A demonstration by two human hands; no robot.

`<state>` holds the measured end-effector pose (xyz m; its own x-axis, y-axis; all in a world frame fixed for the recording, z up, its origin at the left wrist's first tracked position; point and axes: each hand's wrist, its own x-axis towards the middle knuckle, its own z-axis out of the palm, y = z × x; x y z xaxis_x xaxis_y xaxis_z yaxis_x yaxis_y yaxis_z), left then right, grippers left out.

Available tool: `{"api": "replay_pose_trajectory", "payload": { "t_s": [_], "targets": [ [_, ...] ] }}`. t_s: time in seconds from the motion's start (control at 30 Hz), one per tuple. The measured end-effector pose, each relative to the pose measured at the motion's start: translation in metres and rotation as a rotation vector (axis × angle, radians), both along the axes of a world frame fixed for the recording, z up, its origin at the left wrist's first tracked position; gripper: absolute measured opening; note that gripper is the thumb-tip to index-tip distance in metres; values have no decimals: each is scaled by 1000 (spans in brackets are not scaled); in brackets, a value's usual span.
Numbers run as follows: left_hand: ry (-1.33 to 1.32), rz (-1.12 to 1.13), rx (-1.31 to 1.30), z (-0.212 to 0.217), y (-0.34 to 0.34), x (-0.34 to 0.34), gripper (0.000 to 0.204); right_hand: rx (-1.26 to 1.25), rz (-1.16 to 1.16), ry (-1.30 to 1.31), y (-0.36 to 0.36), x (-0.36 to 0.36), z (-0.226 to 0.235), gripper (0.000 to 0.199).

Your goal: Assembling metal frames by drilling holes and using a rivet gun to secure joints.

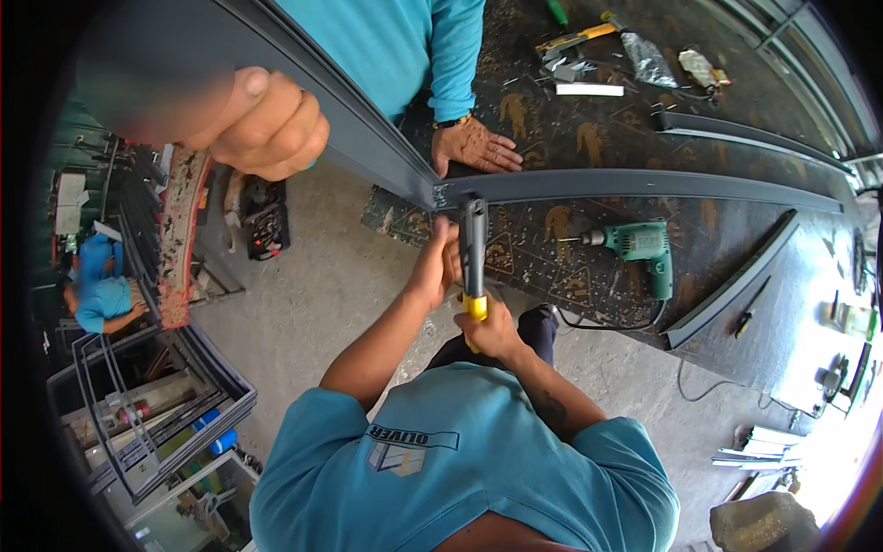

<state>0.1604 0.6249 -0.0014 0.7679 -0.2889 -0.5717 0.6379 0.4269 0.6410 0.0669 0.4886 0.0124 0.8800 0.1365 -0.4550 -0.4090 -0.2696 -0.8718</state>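
Note:
My right hand is wrapped round the yellow grip of a long grey hand tool, whose exact kind I cannot make out. The tool's far end reaches the corner where an upright dark grey metal profile meets another grey profile lying along the table. Close beside the tool, just under that corner, my left hand has its fingers curled and thumb raised; what they hold, if anything, is hidden. Across the table, another person's hand lies flat near the corner. A large fist, not mine, is against the upright profile.
On the dark, chip-strewn table lie a green power drill, a short profile and a yellow-handled hammer. An open toolbox stands on the floor. Stacked frames and another person are at the left.

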Motion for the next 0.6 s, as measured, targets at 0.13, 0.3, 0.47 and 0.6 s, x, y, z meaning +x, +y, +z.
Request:
{"api": "replay_pose_trajectory", "payload": {
  "t_s": [0.13,0.3,0.47,0.6],
  "targets": [
    [93,434,181,-15,-9,-59,67,-231,612,101,-44,11,63,55],
    [-127,686,311,-35,-8,-104,63,-114,858,90,-73,42,127,33],
    [-321,279,226,-51,22,-69,65,233,579,235,-107,57,152,26],
    [-178,480,275,-67,49,-67,51,368,199,128,-137,85,146,23]
  ]
}}
